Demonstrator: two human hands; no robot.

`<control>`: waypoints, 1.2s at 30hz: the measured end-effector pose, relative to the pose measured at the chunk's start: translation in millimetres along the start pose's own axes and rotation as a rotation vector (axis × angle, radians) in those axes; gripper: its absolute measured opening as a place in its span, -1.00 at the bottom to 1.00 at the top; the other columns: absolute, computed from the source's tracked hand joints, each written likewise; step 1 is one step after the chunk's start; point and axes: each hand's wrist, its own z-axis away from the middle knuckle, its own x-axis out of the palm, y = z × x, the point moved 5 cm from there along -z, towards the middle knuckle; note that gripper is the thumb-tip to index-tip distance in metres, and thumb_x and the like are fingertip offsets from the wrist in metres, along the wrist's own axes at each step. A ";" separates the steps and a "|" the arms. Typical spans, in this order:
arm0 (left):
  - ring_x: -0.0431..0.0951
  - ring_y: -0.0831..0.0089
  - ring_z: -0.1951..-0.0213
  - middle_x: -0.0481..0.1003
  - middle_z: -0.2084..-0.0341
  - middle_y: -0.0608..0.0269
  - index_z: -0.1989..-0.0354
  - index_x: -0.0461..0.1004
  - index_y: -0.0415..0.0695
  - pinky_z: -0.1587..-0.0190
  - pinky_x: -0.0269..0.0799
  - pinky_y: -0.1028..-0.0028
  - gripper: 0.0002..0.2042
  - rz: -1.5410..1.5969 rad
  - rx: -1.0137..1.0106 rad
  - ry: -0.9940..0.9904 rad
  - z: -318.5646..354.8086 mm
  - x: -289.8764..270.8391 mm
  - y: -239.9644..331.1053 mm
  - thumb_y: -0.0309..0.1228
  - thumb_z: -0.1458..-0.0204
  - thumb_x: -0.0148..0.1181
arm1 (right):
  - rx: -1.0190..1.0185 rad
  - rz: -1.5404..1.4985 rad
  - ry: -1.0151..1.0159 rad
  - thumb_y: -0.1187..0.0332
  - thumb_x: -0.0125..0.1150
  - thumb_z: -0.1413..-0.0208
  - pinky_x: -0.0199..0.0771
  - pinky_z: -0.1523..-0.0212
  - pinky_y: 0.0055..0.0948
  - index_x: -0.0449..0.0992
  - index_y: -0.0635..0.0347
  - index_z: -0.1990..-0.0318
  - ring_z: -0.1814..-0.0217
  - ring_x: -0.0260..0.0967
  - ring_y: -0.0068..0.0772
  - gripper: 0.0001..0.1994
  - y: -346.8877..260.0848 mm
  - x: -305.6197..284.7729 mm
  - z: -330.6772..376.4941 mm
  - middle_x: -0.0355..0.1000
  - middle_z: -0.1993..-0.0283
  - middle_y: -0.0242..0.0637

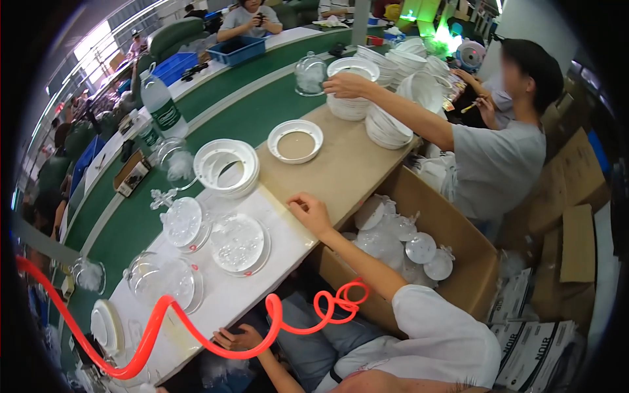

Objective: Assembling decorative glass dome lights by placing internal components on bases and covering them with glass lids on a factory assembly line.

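Observation:
My right hand (309,213) rests on the near edge of the white table top (229,298), fingers curled, with nothing seen in it. Just left of it lie two round clear covers on white bases (237,243) (183,223). A clear plastic dome (164,281) stands further left. Low at the table's edge, my left hand (239,337) sits under a red coiled hose (196,327), its fingers spread and nothing visible in them. Beyond my right hand are a stack of white rings (226,167) and a single white ring (295,141) on brown board.
An open cardboard box (458,229) of round clear and white parts stands right of my arm. A co-worker in a grey shirt (491,164) handles stacks of white rings (350,85). A green conveyor (249,118), a water bottle (164,108) and blue bins lie beyond.

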 end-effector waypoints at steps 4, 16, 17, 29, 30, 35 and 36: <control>0.22 0.02 -0.13 0.20 -0.09 -0.04 -0.10 0.19 -0.26 -0.14 0.14 0.12 -0.55 -0.119 0.125 0.213 32.9 12.8 -37.9 -0.35 -0.02 -0.07 | 0.009 0.008 -0.008 0.38 0.15 -0.02 0.40 0.39 -0.56 0.53 0.23 0.31 0.48 0.38 -0.58 -0.87 -13.4 5.8 0.8 0.48 0.43 -0.34; 0.27 -0.04 -0.05 0.23 -0.03 -0.20 -0.09 0.17 -0.31 -0.09 0.20 0.10 -0.49 -0.235 0.129 0.142 21.3 -2.4 -13.4 -0.53 0.13 0.01 | 0.000 0.029 0.006 0.31 0.10 -0.04 0.40 0.42 -0.42 0.54 0.17 0.29 0.51 0.42 -0.36 -0.83 1.5 9.2 0.3 0.48 0.49 -0.21; 0.22 -0.07 -0.09 0.19 -0.06 -0.19 -0.09 0.14 -0.28 -0.14 0.12 0.06 -0.47 -0.185 0.120 0.130 28.5 6.0 -21.4 -0.52 0.16 0.01 | 0.103 0.013 -0.055 0.32 0.10 -0.03 0.41 0.35 -0.37 0.53 0.16 0.31 0.43 0.43 -0.28 -0.84 0.9 10.7 -0.2 0.47 0.44 -0.20; 0.23 -0.10 -0.08 0.19 -0.05 -0.18 -0.09 0.11 -0.20 -0.13 0.17 0.04 -0.43 -0.132 0.048 0.062 25.9 -4.3 -22.1 -0.55 0.20 0.07 | -0.307 1.142 -0.158 0.13 0.10 0.00 0.11 -0.09 0.01 0.51 0.05 0.24 -0.07 0.24 -0.28 -0.74 2.4 -6.9 -145.7 0.41 0.12 -0.24; 0.21 -0.08 -0.10 0.17 -0.07 -0.15 -0.09 0.12 -0.19 -0.14 0.16 0.05 -0.44 -0.158 0.067 0.070 23.0 -10.0 -20.1 -0.55 0.20 0.06 | -0.210 1.104 -0.309 0.08 0.06 -0.03 0.09 -0.10 0.05 0.53 0.05 0.25 -0.06 0.25 -0.29 -0.71 3.8 -4.1 -146.1 0.41 0.12 -0.25; 0.16 -0.05 -0.13 0.14 -0.10 -0.09 -0.12 0.14 -0.22 -0.17 0.13 0.07 -0.45 -0.098 0.174 0.157 17.1 -6.5 -6.5 -0.52 0.17 0.01 | -0.167 1.058 -0.514 0.02 0.03 -0.07 0.07 -0.08 0.10 0.52 0.06 0.24 0.02 0.31 -0.26 -0.67 11.9 -25.3 -121.3 0.42 0.11 -0.22; 0.16 -0.05 -0.13 0.14 -0.10 -0.09 -0.12 0.14 -0.23 -0.17 0.14 0.08 -0.46 -0.113 0.133 0.145 25.7 -6.4 -24.8 -0.50 0.15 0.01 | -0.486 0.970 -0.327 0.06 0.06 -0.06 0.11 -0.07 0.03 0.52 0.06 0.24 0.13 0.36 -0.24 -0.69 -1.4 -19.3 -108.3 0.43 0.16 -0.25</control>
